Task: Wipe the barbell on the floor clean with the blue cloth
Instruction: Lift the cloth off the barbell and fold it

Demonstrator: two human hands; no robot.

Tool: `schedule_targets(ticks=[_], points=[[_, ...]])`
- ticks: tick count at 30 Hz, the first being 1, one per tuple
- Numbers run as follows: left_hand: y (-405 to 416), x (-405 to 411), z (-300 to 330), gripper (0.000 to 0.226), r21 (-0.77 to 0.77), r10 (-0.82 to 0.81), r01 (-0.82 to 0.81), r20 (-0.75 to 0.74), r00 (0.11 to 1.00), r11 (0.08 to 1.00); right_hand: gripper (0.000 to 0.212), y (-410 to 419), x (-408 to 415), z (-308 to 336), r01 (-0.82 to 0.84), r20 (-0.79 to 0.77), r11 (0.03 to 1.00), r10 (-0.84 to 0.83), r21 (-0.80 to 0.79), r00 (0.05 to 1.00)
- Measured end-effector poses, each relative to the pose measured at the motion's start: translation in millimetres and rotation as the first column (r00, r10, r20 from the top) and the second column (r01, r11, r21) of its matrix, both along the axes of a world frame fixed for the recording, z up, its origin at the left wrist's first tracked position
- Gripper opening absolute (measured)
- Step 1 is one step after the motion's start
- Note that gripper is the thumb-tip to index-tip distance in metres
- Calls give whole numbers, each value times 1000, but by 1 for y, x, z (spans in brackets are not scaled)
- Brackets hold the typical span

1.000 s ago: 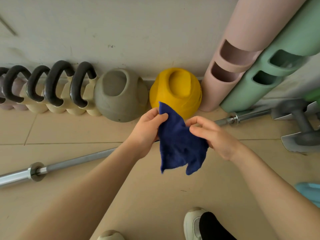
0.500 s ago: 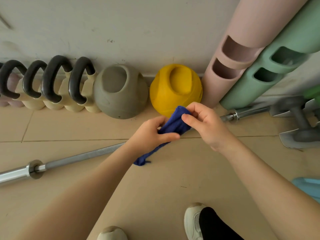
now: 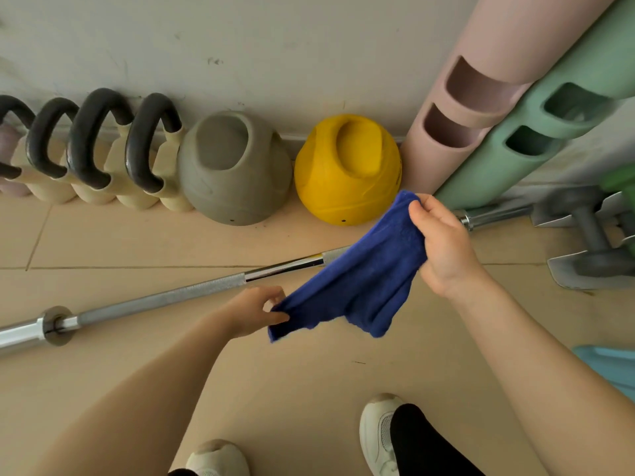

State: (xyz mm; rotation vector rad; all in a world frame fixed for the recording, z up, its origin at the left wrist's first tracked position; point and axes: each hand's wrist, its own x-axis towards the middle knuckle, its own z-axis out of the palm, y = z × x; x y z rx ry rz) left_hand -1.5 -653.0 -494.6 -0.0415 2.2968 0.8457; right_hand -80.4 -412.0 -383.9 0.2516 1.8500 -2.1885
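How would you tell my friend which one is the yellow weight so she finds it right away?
Look along the wall at the row of weights on the floor. Past the cream kettlebells with black handles sits a grey weight, and right beside it, next to the leaning pink tube, is the yellow weight. It is the only bright yellow one.

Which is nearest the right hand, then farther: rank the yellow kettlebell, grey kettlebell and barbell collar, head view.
From the right hand:
1. Yellow kettlebell, just up-left by the wall.
2. Grey kettlebell, farther left.
3. Barbell collar, far left on the floor.
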Motion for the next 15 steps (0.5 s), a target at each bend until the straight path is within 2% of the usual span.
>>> schedule_targets(ticks=[2,4,6,7,9,10,12,15], points=[[-6,4,-5,21,41,117,-118,15,993,992,19,5,-3,1,42,13,998,-41,-38,999],[-6,1,1,15,195,317,-321,53,947,927,18,5,-5,0,76,32,996,-75,-42,997],[0,-8,13,33,391,498,-514,151,854,763,18,2,-5,-5,119,54,993,-119,-4,991],[6,-13,21,34,472,558,-576,195,807,668,19,1,-5,-7,146,63,989,-148,37,987],[20,-23,37,22,596,615,-629,267,742,500,21,-5,-3,-9,196,76,975,-205,110,976],[27,-28,44,24,632,619,-632,290,730,448,21,-8,0,-8,207,67,971,-216,117,974],[44,-34,61,24,685,590,-608,315,743,401,16,-16,10,-6,166,-24,980,-164,113,986],[67,-40,83,22,745,555,-566,320,768,353,5,-28,28,-6,-43,-188,976,85,213,978]])
